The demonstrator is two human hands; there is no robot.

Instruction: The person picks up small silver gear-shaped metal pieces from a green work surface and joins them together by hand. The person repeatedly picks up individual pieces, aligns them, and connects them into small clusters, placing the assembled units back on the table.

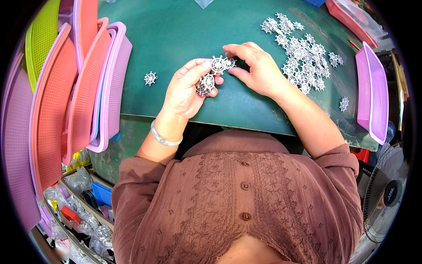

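Note:
Several silver-coloured metal ship's-wheel charms (205, 83) are gathered in my left hand (179, 90). Its thumb presses on another wheel charm (218, 65) at the top of the bunch. My right hand (259, 68) meets it from the right, thumb and forefinger at the edges of a wheel charm (229, 63) that overlaps the one under my left thumb. Whether those two are joined is too small to tell. To the right of my right hand lies a loose pile of similar charms (303, 59). A single charm (150, 78) rests on the table left of my left hand.
The table has a green top (176, 35). Stacked pink, purple and green plastic baskets (115, 75) stand at the left. A purple basket (364, 88) stands at the right edge, near a lone charm (343, 104). A fan (387, 193) is at lower right.

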